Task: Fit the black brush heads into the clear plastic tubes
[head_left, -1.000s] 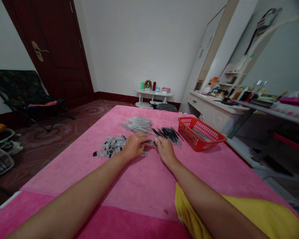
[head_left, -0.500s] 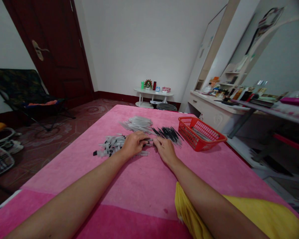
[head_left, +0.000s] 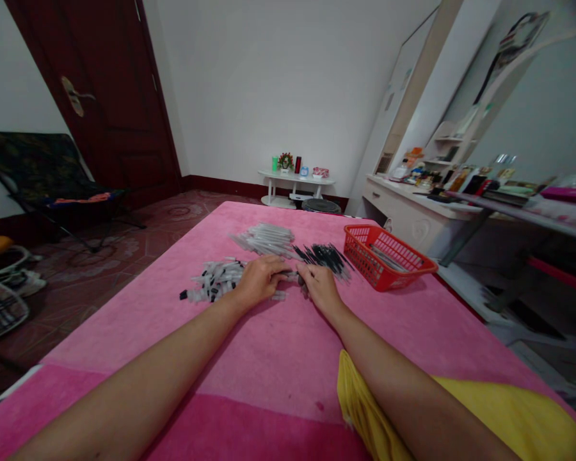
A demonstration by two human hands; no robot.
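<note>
Over the pink cloth (head_left: 278, 358), my left hand (head_left: 262, 278) and my right hand (head_left: 318, 285) nearly meet, fingers closed. A slim pen part (head_left: 292, 276), partly clear and partly dark, bridges the gap between their fingertips, its ends hidden in both grips. Beside my left hand lies a heap of clear and black pen caps or tips (head_left: 216, 280), too small to name surely. Beyond both hands rests a bundle of clear pen barrels (head_left: 265, 239). Thin black pen refills (head_left: 327, 257) are spread just past my right hand.
To the right stands a red plastic basket (head_left: 381, 282) with a few slim pieces inside. Yellow fabric (head_left: 499, 410) lies under my right forearm. A dressing table (head_left: 408, 202) crowded with bottles is at the right, a folding chair (head_left: 33, 166) at the left.
Both hands have stayed nearly in place, with small finger shifts. The dark piece between them shows less, and a dark bit now appears under my right fingers.
</note>
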